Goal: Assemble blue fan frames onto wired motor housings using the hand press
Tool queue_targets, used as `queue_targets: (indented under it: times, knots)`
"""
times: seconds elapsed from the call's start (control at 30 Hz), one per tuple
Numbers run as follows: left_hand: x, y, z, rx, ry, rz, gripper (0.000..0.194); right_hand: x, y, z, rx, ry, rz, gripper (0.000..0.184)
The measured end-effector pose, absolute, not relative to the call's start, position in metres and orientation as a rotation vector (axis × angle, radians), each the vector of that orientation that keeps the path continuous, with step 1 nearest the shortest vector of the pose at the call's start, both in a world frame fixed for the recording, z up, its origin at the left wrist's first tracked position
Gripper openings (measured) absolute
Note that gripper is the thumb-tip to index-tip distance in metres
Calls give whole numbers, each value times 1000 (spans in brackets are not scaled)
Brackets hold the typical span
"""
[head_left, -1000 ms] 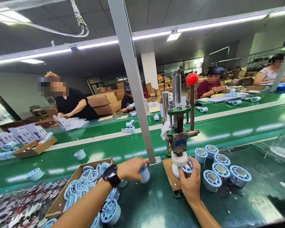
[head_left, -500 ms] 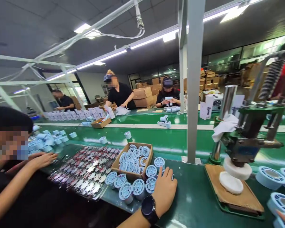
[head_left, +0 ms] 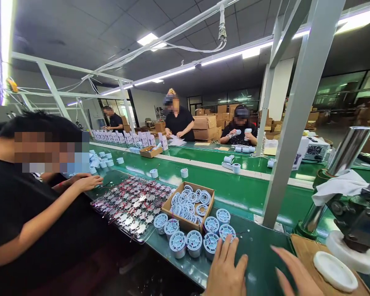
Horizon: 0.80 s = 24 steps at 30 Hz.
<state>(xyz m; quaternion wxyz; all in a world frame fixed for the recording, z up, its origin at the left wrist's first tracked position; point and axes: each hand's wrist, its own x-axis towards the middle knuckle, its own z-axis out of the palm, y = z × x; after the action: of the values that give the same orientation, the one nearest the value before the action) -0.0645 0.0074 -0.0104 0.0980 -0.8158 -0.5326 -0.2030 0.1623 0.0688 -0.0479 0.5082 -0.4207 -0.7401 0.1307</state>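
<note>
Blue cups [head_left: 194, 243] stand packed by the open left hand [head_left: 226, 269], so a hasty sweep could topple one; the right hand [head_left: 296, 273], also open, is near the press [head_left: 365, 224]

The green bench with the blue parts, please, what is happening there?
The person's left hand is spread at the blue round parts, beside a cardboard box of blue rings; I cannot tell if it touches one. The right hand is open near the press, holding nothing visible. The white disc there has no blue part on it. Further left, a co-worker's hands are beside flat metal pieces.
</note>
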Motion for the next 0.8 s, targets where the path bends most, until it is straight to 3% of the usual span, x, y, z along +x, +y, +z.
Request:
queue_targets:
  times: [0.1,0.27,0.37,0.57,0.67,0.8]
  knots:
    - [-69,4,-21,-2330,-1762,-591,54,98,112,-22,-977,-1881,688,45]
    - [-87,4,-36,-2431,-1720,-648,47,31,157,-10,-821,-2004,916,50]
    - [-95,1,-47,-2260,-1812,-776,51,28,153,-19,-757,-2033,1001,47]
    - [-85,7,-53,-2052,-2016,-710,87,43,133,-8,-665,-2081,1114,31]
    - [-79,13,-42,-2215,-2028,-658,87,50,136,0,-670,-2081,1142,29]
    - [-68,14,-11,-2366,-2076,-670,78,63,148,3,-752,-2033,1146,40]
